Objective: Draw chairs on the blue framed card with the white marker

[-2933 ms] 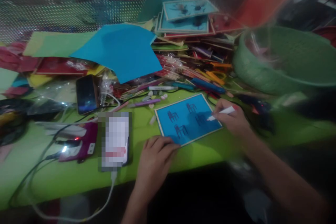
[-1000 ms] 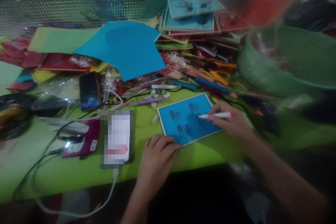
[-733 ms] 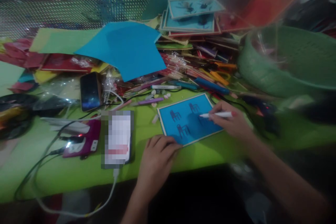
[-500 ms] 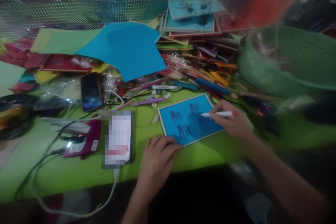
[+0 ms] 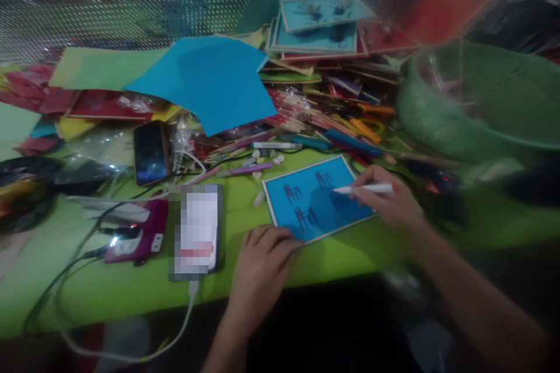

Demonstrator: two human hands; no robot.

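Observation:
A blue card [image 5: 324,215] with a pale border lies tilted on the green tabletop [image 5: 245,262], with several small dark chair drawings on it. My right hand [image 5: 387,198] is closed round a white pen [image 5: 374,189] with a reddish end, its tip at the drawing on the card's right part. My left hand [image 5: 265,259] rests at the card's lower left corner, fingers bent together and their tips over its edge; whether they grip the card is hard to make out.
Left of my left hand lies a phone [image 5: 196,230] with a white cable, beside a purple device [image 5: 140,239]. Another phone [image 5: 151,152], blue paper [image 5: 210,81], sticks and pens fill the back. A green basket [image 5: 472,111] stands at the right, near stacked framed cards [image 5: 324,14].

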